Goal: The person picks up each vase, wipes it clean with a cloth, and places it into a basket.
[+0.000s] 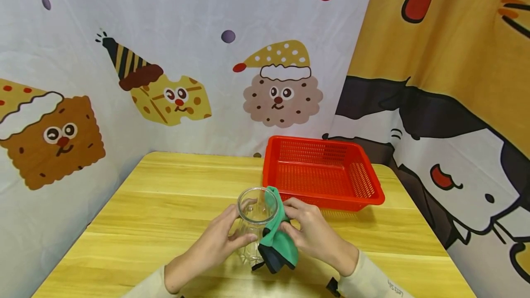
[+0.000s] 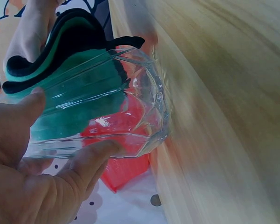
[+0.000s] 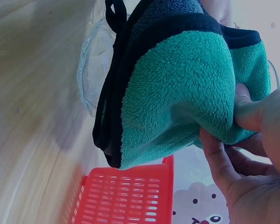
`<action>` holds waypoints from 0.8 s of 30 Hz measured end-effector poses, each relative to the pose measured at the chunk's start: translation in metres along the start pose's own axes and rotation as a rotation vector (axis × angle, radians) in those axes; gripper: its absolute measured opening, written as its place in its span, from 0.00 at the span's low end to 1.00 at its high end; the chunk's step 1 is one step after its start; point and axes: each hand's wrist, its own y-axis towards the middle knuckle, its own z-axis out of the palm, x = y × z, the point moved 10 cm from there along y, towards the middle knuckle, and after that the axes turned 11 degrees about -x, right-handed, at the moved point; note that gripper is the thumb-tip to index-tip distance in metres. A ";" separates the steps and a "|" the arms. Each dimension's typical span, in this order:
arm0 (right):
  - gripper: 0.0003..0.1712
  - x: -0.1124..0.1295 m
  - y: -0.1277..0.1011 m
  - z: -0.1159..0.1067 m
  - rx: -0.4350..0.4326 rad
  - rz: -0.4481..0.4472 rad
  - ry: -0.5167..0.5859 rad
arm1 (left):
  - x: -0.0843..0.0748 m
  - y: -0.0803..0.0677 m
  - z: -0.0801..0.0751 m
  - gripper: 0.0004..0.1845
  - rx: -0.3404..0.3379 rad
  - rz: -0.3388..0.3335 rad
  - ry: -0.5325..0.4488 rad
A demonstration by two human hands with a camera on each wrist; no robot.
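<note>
Head view: left hand [image 1: 215,243] clamps the glass [image 1: 252,224] steady; right hand [image 1: 314,236] pinches the green cloth [image 1: 278,238], which should stay pressed against the rim beside its fingers.

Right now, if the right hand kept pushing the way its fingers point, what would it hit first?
The right hand pinches the green cloth and points left toward the glass jar; it would likely press the cloth harder against the jar's side.

This looks like a staged recording corner, not a lived-in room. Cartoon-printed cloth backdrops [image 1: 232,59] hang as walls around a small wooden counter [image 1: 165,197]. A red plastic basket [image 1: 323,174] sits on it.
</note>
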 end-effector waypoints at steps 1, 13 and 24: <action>0.20 0.000 0.000 0.000 -0.001 -0.003 -0.002 | 0.000 0.000 0.000 0.41 0.000 -0.002 0.001; 0.19 -0.004 -0.004 0.007 0.016 -0.029 -0.039 | 0.003 0.001 0.001 0.42 -0.003 -0.022 0.019; 0.20 -0.008 -0.007 0.012 0.042 -0.038 -0.080 | 0.004 0.000 0.001 0.44 0.002 -0.022 0.006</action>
